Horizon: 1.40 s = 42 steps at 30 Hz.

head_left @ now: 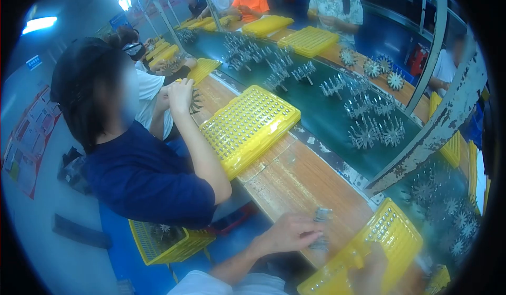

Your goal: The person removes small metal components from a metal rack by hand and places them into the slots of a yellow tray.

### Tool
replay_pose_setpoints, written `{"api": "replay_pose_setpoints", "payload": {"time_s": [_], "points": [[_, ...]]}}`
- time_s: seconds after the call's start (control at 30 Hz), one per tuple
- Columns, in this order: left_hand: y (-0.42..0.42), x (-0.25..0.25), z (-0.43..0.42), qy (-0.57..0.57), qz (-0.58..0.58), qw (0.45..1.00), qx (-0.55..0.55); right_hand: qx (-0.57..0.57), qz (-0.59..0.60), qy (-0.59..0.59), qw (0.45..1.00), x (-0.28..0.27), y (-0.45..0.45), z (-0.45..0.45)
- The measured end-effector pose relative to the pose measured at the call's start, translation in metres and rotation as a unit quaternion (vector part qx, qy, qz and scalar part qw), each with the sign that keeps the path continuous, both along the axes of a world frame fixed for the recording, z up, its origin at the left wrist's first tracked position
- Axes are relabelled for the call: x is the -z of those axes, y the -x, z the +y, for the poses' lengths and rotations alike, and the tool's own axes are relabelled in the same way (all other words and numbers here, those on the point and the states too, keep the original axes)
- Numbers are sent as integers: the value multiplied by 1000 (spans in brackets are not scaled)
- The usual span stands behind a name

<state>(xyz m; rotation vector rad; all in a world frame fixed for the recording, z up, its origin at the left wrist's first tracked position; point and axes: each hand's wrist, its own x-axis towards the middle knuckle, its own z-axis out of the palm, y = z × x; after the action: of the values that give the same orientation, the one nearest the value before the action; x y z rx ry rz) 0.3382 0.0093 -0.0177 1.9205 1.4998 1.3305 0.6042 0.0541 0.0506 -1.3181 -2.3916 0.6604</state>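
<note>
The fingers of the right hand (370, 270) are blurred against a yellow tray (396, 232), so I cannot tell if they grip it. To their left, the left hand (289, 235) has its thumb and fingers closed on a spiky metal part (322, 214), over the wooden bench (282, 182). Beyond these fingers, a second tray (254, 124) with metal pins lies near a co-worker (145, 182) in dark blue. Farther away, similar parts (363, 133) rest on the green belt (321, 121).

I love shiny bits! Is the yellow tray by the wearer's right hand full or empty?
Partly filled: the yellow tray has small metal pieces near its far end, bare slots nearby. The right hand hides some.
</note>
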Motion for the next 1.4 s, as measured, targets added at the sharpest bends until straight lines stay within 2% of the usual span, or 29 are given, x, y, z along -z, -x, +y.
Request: {"api": "replay_pose_setpoints", "payload": {"time_s": [0.2, 0.37, 0.43, 0.53, 0.7, 0.8, 0.87, 0.93, 1.13, 1.27, 1.37, 1.4], "points": [[-18, -22, 1, -9, -11, 1000, 27, -155, 53, -89, 982, -8, 27, -4], [-16, -28, -2, 3, 16, 999, 38, -173, 33, -118, 977, -9, 24, -7], [-16, -24, -3, -6, 15, 999, 39, -191, -19, -141, 971, -16, 22, -10], [-19, -26, -8, -9, 0, 999, 40, -197, 25, -180, 963, -10, 19, -9], [-16, -44, -20, 19, -46, 998, 36, -173, 35, -171, 969, -30, 18, -7], [-17, -56, -26, 0, -15, 999, 35, -155, 34, -176, 972, -40, 20, -9], [-21, -60, -28, -28, 46, 998, 33, -147, 17, -193, 970, -40, 29, -12], [-26, -59, -27, -27, 44, 998, 29, -134, 109, -272, 947, -29, 39, -10], [-19, -49, -24, -69, 84, 994, 6, -214, 80, -240, 944, -18, 39, 2], [-15, -38, -25, -80, 96, 992, -17, -221, 65, -231, 945, -18, 32, 7], [-4, -34, -26, -73, 110, 990, -50, -159, 62, -268, 948, -26, 19, 18], [0, -35, -27, -79, 117, 988, -64, -102, 72, -286, 950, -28, 13, 21]]}}
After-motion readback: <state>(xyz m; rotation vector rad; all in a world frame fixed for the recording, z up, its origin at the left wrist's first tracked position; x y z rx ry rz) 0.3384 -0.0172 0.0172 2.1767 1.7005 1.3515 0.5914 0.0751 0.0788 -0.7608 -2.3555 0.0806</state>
